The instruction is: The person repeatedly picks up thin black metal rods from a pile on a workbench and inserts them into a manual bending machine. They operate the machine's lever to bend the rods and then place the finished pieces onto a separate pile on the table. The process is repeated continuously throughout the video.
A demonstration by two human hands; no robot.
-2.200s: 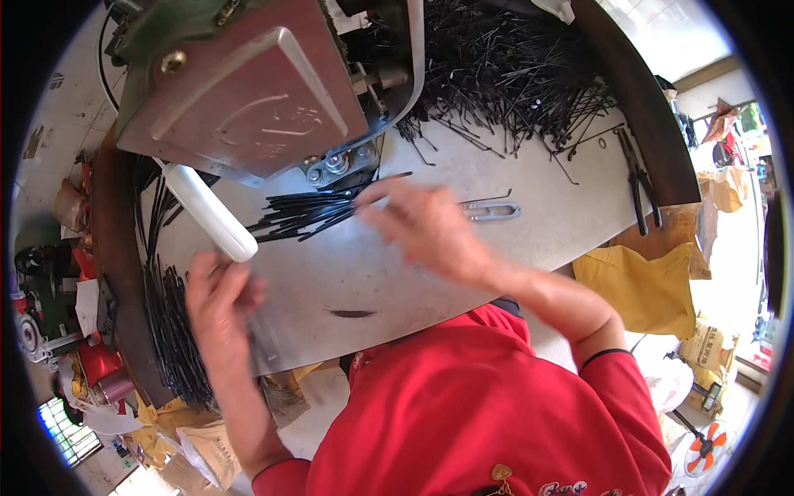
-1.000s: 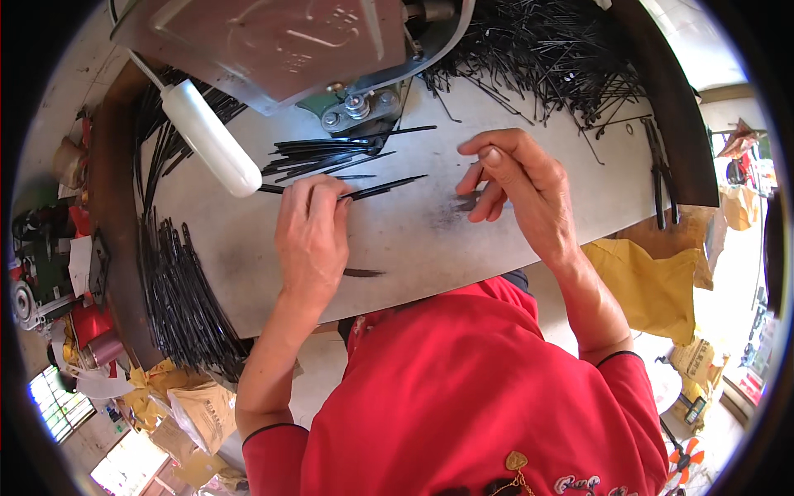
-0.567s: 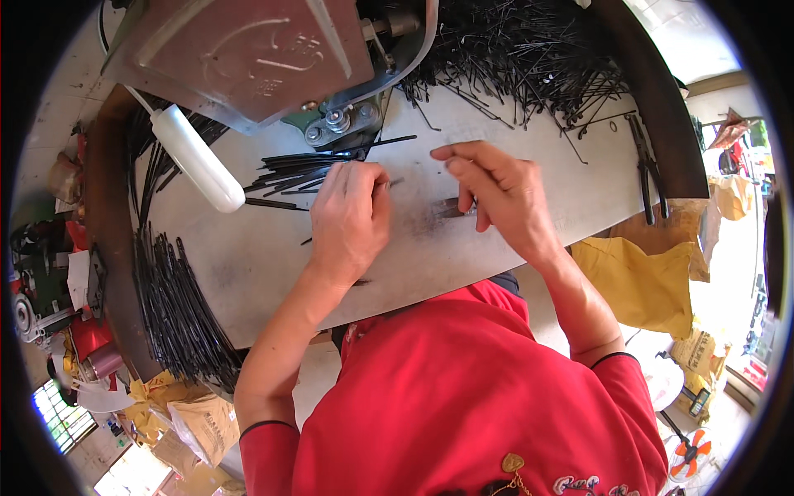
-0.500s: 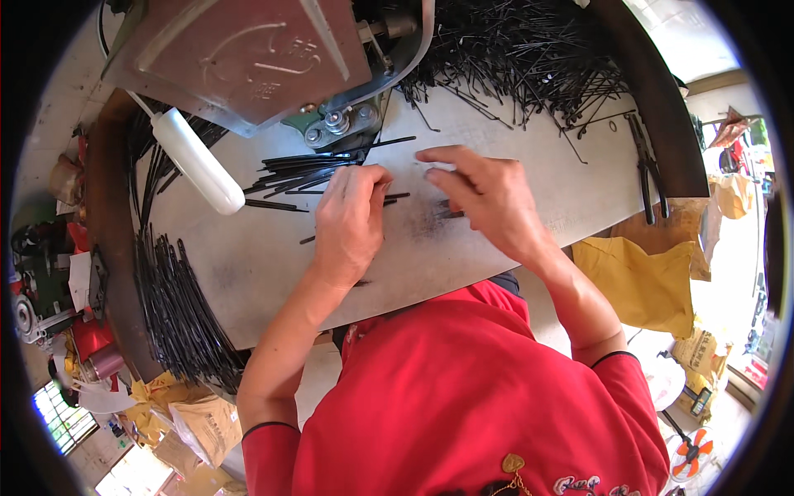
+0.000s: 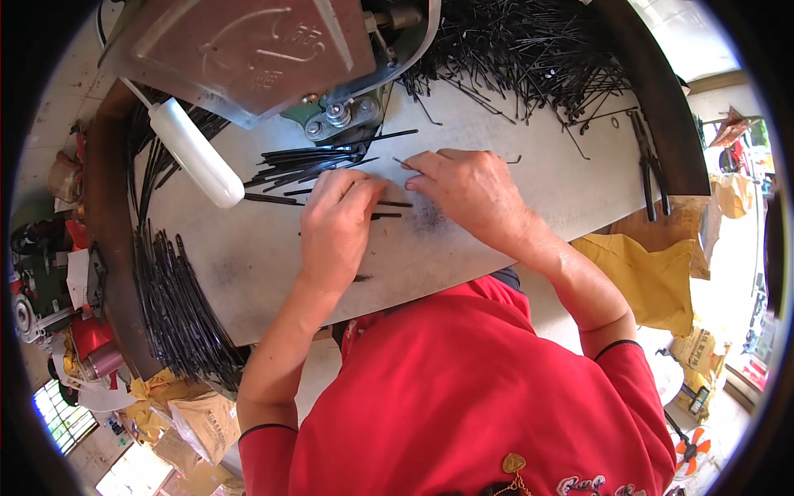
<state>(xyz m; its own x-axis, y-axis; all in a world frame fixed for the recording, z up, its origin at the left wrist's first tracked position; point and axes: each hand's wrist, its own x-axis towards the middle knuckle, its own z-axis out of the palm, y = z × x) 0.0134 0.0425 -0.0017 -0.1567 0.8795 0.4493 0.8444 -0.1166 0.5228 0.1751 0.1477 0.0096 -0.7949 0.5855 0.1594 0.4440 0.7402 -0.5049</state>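
Observation:
My right hand (image 5: 467, 186) is closed in a pinch over the middle of the metal table (image 5: 463, 273). It holds a thin wire rod (image 5: 514, 159); one tip pokes out by the fingertips and a bent end shows beyond the knuckles. To its left, my left hand (image 5: 335, 223) has thumb and fingers pressed together; what they hold, if anything, is hidden. Short dark rods (image 5: 389, 216) show just right of that hand. Beyond it lies a loose bunch of black rods (image 5: 302, 161), by the green base of a machine (image 5: 337, 114).
A large heap of thin black rods (image 5: 529, 50) covers the far right. Bundled black rods (image 5: 182, 314) lie along the left edge. The machine's white handle (image 5: 197, 157) hangs over the table at left. Long-handled pliers (image 5: 648, 165) rest by the raised right rim.
My right hand has closed from spread fingers to a pinch and moved left, with a bent rod now showing. My left hand has shifted slightly left and down.

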